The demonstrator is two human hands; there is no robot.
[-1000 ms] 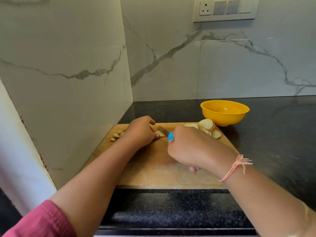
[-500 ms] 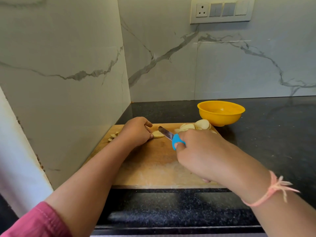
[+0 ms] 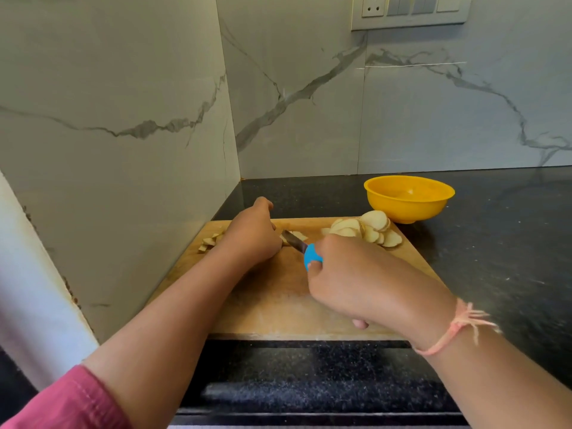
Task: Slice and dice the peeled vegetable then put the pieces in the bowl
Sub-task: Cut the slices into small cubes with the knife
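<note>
On the far half of the wooden cutting board, a small pale piece of vegetable lies flat, partly covered by the left hand. That hand sits knuckles-up with its fingers curled down over the piece, pinning it to the wood; the fingertips are hidden beneath the hand. The forearm runs from the near left corner of the view diagonally up to the board, with a pink sleeve at its near end.

Just right of the piece, the knife crosses it with its short blade pointing far-left and its tip close to the left hand's fingers. The right hand is wrapped tightly round the blue handle, the thumb pressed on the handle's near side and only the handle's front end showing past the fist. This hand is turned back-up, its wrist low over the near edge of the board, and a pink thread bracelet circles the wrist.

Left of the left hand, near the board's far left corner, a few small diced bits lie together. At the far right corner of the board a heap of round slices overlaps loosely. Just beyond that heap, off the board, a yellow bowl stands upright on the black speckled counter. Marble-veined walls close the corner on the left and far sides, and a switch plate is set high on the far wall.
</note>
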